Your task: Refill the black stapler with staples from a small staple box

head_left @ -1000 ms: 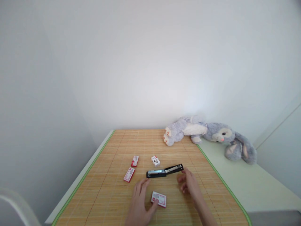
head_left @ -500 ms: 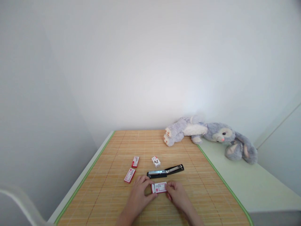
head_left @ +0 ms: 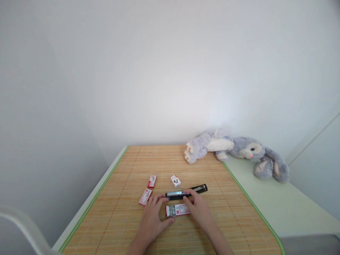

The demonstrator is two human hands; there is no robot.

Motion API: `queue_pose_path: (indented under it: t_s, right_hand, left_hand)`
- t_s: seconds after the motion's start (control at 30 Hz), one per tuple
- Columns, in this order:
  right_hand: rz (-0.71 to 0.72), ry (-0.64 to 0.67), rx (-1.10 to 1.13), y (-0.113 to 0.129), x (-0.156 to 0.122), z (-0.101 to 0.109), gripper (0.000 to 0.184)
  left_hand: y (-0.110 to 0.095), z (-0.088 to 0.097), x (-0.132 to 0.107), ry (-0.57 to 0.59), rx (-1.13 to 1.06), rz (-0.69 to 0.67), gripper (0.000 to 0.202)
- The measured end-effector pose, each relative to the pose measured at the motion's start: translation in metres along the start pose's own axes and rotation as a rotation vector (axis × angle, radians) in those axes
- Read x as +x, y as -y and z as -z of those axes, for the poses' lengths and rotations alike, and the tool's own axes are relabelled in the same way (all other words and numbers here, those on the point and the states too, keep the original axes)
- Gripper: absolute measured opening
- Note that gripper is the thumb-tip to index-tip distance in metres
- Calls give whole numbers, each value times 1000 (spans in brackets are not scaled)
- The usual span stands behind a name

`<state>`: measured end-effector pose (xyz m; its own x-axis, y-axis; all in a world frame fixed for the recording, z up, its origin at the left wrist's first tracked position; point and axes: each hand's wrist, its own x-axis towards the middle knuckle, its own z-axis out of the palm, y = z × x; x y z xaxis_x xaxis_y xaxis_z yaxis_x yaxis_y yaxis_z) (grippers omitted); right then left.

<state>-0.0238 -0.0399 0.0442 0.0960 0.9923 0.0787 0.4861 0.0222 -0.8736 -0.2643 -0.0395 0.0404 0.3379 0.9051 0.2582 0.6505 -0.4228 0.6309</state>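
Observation:
My left hand (head_left: 152, 220) and my right hand (head_left: 198, 209) both hold a small red and white staple box (head_left: 178, 210) low over the bamboo mat (head_left: 127, 219). The box's inner tray is slid out to the left, showing grey staples. My left thumb rests under its left end, and my right fingers pinch the sleeve. Just beyond the box lies a black stapler (head_left: 186, 192), swung open flat with its metal channel showing.
Two closed red staple boxes (head_left: 145, 196) (head_left: 152, 181) lie to the left and a small white box (head_left: 175, 181) behind the stapler. A grey plush rabbit (head_left: 233, 150) lies at the back right, half on the pale desk (head_left: 268, 202). A wall stands behind.
My hands picked the staple box up off the mat, brought it nearer the stapler, and slid its inner tray out to the left.

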Motion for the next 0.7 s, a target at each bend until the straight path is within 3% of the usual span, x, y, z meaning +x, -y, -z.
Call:
queue_pose_path:
  t_s: [0.13,0.3,0.7]
  right_hand:
    - [61,-6,-107,15,14,-10,26]
    - [81,11,-169,19,22,-17,25]
    - [11,-13,-81,-5,4,-10,33]
  left_hand:
    - [-2,2,-1,20,27,-8,47]
    - [-3,3,-1,22,36,-5,45]
    - [-3,3,-2,37,2,-6,35]
